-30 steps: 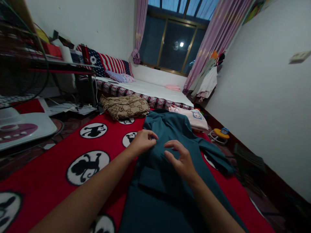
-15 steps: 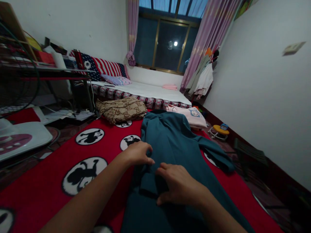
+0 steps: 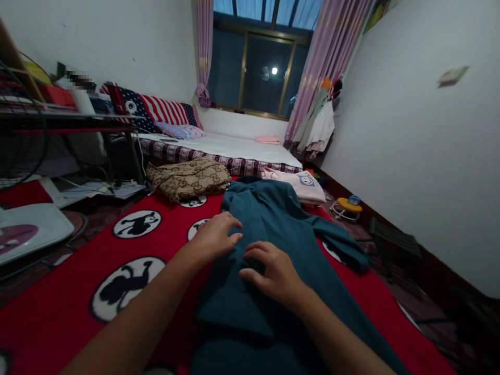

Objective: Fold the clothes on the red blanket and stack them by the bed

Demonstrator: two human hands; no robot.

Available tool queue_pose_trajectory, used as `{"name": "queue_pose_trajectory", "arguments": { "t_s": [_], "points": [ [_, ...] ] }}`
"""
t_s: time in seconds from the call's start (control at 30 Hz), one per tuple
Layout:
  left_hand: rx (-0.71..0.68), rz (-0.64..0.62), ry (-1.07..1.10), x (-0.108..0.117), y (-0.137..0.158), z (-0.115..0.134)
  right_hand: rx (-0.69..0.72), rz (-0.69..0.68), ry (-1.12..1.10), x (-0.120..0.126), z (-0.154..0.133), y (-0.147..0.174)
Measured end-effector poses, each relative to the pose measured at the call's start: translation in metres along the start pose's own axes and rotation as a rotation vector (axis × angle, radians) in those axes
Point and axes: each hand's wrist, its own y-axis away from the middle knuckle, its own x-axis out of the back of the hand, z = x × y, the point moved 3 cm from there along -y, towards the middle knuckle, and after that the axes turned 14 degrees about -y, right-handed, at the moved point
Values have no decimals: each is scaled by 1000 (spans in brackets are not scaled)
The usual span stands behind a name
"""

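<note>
A long teal garment [image 3: 291, 229] lies spread on a red blanket. Its right-hand sleeve [image 3: 344, 245] stretches out to the side, while the left-hand sleeve [image 3: 230, 307] lies folded over the body, its end pointing toward me. My left hand [image 3: 214, 237] is over the garment's left edge, fingers slightly curved and thumb apart. To its right, my right hand [image 3: 273, 271] is over the middle of the cloth, with a gap between thumb and fingers. Neither hand shows cloth pinched in it; whether the fingertips touch the fabric is hard to tell.
Beyond the garment lie a brown patterned folded cloth [image 3: 189, 177] and a folded pink garment [image 3: 297, 185]. A white-topped bed [image 3: 230, 143] stands under the window. On the left are a cluttered desk [image 3: 117, 119] and a white tray-like seat [image 3: 39, 226]; a yellow stool [image 3: 349, 205] is right.
Both hands have moved up the garment, away from me, and the right hand has opened more. The folded sleeve now lies flatter and wider, its end nearer me. The view has shifted slightly.
</note>
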Motion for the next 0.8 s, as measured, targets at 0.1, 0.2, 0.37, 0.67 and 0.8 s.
{"name": "queue_pose_trajectory", "arguments": {
  "t_s": [0.1,0.2,0.37,0.67,0.8],
  "points": [
    [-82,51,113,-35,-5,10,21,-118,202,-13,22,-3],
    [-78,-7,93,-62,-12,12,-5,-245,240,-22,32,-3],
    [-130,-71,-60,-71,-48,10,-20,-258,257,-26,31,-1],
    [196,-182,-232,-117,-107,-33,-16,-228,251,-29,36,0],
    [190,-213,-241,-114,-107,-30,3,-203,242,-28,35,0]
  ]
}}
